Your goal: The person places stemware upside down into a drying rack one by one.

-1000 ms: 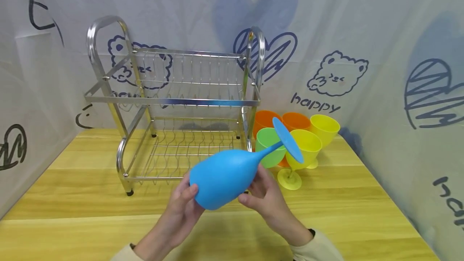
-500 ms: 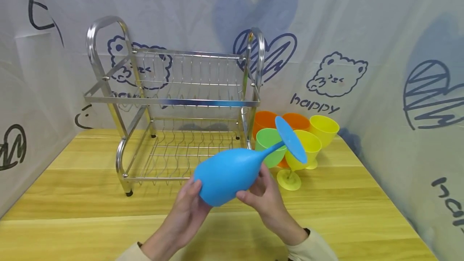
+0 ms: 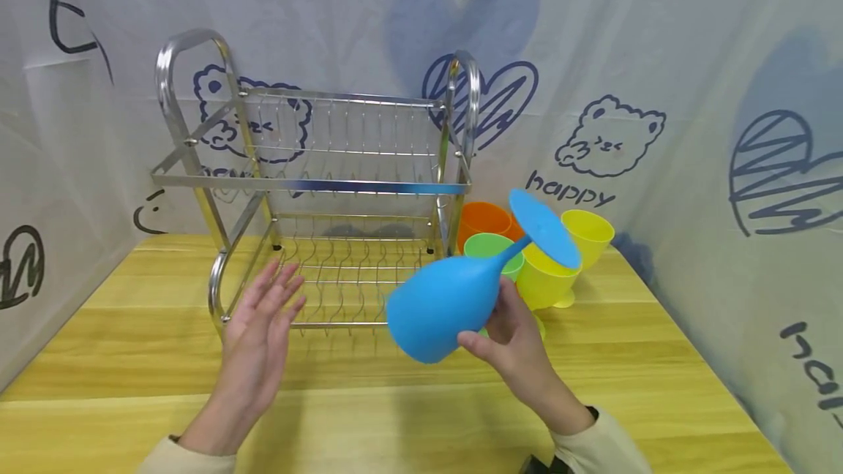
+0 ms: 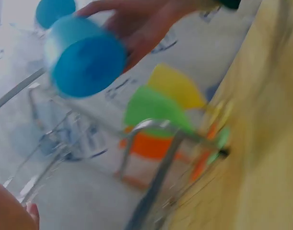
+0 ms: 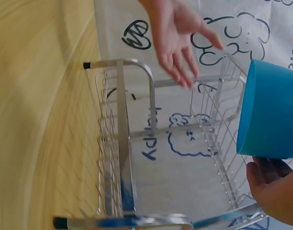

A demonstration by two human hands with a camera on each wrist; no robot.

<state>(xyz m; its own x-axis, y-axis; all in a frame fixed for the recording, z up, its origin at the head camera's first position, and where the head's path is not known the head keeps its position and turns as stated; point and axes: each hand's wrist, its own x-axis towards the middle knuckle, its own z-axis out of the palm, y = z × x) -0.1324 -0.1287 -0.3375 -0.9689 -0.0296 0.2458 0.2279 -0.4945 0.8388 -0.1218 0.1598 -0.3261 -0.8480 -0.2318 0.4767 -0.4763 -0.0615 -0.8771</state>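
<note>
A blue plastic goblet is tilted in the air, its mouth pointing down-left and its round foot up-right. My right hand grips its bowl from the right side, near where the stem begins. The right wrist view shows the same goblet over that hand's thumb and fingers. My left hand is apart from it on the left, fingers straight and holding nothing, in front of the lower tier of a metal dish rack.
Behind the blue goblet stand a green goblet, yellow goblets and orange goblets, right of the rack. The wooden table meets a printed cloth at the back and sides.
My left hand has let go of the blue goblet and moved left, its fingers straightening. The right hand has carried the goblet slightly right, its foot rising.
</note>
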